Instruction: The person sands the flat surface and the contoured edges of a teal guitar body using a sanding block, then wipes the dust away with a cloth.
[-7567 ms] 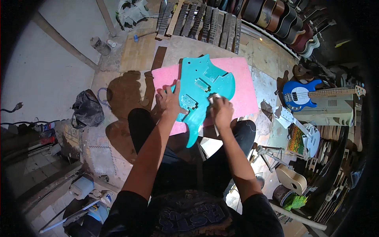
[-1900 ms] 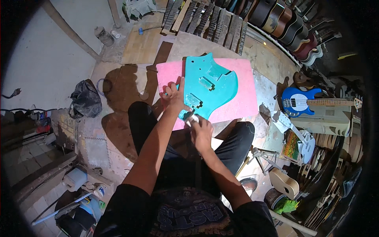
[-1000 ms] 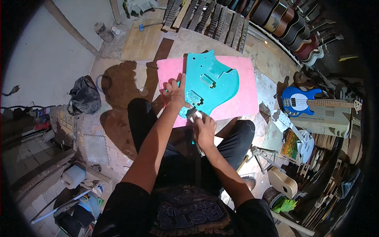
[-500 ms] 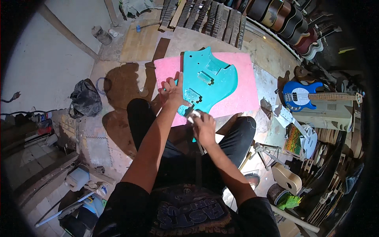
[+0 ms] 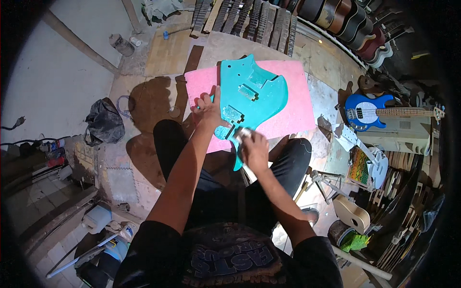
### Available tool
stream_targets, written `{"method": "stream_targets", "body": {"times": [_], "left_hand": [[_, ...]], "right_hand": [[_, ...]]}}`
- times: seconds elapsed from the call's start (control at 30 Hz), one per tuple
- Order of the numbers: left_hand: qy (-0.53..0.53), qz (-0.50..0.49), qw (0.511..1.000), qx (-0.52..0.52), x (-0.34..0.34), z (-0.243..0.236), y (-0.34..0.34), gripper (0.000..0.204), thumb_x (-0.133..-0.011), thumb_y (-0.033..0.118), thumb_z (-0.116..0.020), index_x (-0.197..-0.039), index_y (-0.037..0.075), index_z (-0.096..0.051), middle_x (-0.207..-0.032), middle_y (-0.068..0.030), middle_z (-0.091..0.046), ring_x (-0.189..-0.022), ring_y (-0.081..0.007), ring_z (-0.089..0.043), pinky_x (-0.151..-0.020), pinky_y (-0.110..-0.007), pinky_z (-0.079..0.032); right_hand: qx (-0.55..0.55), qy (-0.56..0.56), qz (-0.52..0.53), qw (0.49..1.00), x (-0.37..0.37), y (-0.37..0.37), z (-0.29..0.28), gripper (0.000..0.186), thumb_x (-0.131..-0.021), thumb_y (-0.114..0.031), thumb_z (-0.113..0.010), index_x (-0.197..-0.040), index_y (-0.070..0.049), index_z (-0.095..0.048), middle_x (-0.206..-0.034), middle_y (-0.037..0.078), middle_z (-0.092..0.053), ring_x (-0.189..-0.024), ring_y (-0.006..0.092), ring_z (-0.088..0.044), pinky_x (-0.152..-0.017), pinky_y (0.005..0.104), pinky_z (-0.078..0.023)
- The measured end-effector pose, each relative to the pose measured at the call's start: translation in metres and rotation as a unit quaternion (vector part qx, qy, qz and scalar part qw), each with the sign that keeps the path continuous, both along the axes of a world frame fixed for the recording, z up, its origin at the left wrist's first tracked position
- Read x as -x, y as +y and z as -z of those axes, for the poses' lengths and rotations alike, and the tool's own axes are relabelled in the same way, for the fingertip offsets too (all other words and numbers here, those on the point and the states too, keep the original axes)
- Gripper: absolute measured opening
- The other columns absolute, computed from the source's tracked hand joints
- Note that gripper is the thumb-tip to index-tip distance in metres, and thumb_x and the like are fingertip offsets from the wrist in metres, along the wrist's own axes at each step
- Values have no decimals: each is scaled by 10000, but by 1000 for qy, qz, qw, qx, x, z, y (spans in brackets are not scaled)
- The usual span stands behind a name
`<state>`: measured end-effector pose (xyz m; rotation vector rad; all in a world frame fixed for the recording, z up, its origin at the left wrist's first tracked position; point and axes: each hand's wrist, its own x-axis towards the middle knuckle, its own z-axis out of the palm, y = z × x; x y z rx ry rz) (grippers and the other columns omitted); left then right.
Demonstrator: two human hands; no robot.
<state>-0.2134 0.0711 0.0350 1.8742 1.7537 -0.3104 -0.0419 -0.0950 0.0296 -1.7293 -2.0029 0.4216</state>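
A teal electric guitar body (image 5: 269, 103) lies tilted on a pink foam sheet (image 5: 300, 103) in front of my legs. Its cavities are cut out, and no neck or hardware is fitted. My left hand (image 5: 209, 113) holds the body along its left edge, fingers curled at the rim and thumb side lying over the surface. Pinched in my right hand (image 5: 254, 150) is a small whitish pad (image 5: 245, 133), mostly covered by the fingers, against the body's lower edge near the teal horn. Whether it is sandpaper or cloth I cannot make out.
Several guitar necks (image 5: 245, 19) lie in a row at the far side. A blue bass guitar (image 5: 367, 113) rests to the right, above a small unfinished guitar body (image 5: 351, 213). Acoustic guitars (image 5: 336, 19) line the far right. A black plastic bag (image 5: 104, 121) sits on the left.
My right hand has moved a little to the right and up along the body's lower edge with the pad, uncovering a dark slot in the body. My left hand stays in place.
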Motion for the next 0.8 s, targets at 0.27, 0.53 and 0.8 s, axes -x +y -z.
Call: {"method": "stream_targets", "body": {"times": [0.27,0.53,0.8], "left_hand": [[3,6,1000,1,-8,3,0,1569,-502,455,-1027,-1661,270,16,-1482,-215,-354,-1347,-438,-386,-1008,-620,-409],[10,-2,1000,-2,-3,3,-1,1576,-500,469,-1027,-1660,276,22,-1498,-220,-349,-1362,-451,-386,-1033,-639,-404],[-1,-3,1000,-2,-3,-2,-2,1557,-514,452,-1025,-1660,275,15,-1489,-220,-358,-1377,-451,-379,-1031,-649,-403]], "right_hand": [[39,18,114,993,-7,11,5,560,-811,-58,-702,-1355,-178,-641,-1355,190,-571,-1204,417,-531,-997,521,-424],[22,21,58,998,8,22,-7,538,-814,-20,-684,-1330,-170,-653,-1317,174,-608,-1159,408,-562,-963,509,-446],[18,-38,14,999,12,-28,-5,525,-819,-53,-724,-1322,-184,-650,-1374,149,-597,-1208,371,-579,-977,488,-449]]}}
